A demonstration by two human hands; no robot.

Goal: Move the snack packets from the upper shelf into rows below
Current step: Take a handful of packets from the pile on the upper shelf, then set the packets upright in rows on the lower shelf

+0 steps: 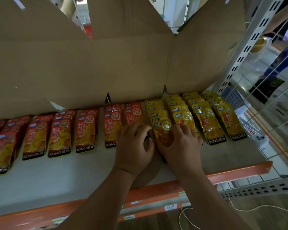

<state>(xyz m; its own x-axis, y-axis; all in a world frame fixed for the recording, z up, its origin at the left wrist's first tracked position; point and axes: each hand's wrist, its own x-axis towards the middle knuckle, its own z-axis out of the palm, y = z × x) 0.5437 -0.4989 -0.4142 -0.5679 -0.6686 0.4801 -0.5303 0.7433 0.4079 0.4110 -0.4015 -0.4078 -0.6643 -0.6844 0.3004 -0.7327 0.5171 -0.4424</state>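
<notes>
Rows of snack packets lie on a white shelf board (56,176): red-orange ones (84,131) on the left, yellow ones (208,123) on the right. My left hand (134,148) rests with curled fingers on the lower end of a red-orange packet (132,115) in the middle. My right hand (179,145) lies beside it, fingers spread over the front yellow packet (162,130) of the leftmost yellow row. The two hands touch each other. The packets' lower ends are hidden under both hands.
A large open cardboard box (93,70) stands behind the rows. The shelf's orange front rail (239,171) runs below. A white slotted upright (249,45) and wire mesh (273,97) stand at the right. A white cord (256,209) hangs at the lower right.
</notes>
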